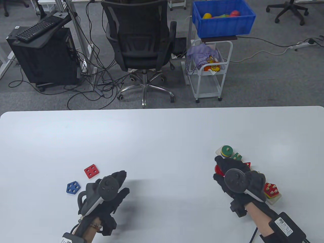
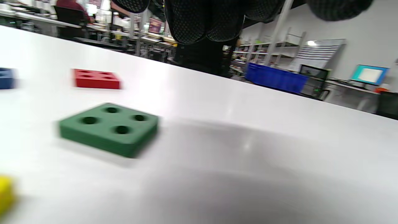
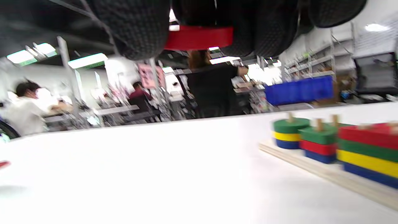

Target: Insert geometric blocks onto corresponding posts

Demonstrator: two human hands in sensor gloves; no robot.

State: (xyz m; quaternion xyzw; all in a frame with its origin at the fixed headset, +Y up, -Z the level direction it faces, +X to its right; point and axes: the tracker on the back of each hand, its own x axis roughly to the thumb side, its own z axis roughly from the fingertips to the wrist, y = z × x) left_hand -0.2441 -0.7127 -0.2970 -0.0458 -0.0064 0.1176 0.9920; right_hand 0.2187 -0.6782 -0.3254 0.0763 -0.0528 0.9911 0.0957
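Two gloved hands hover over the bench — right hand (image 1: 234, 174) above the peg board (image 1: 274, 200), fingers (image 3: 136, 28) pinching one red block (image 3: 199, 37); left hand (image 1: 108, 192) loose, empty, above one green square (image 2: 108, 129). One red square (image 1: 91, 171), one blue pentagon (image 1: 73, 187) lie nearby.

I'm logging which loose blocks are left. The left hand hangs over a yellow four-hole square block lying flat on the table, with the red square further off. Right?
Not quite: the four-hole square block under the left hand is green, not yellow, as the left wrist view shows. It does lie flat on the table, with the red square further off.
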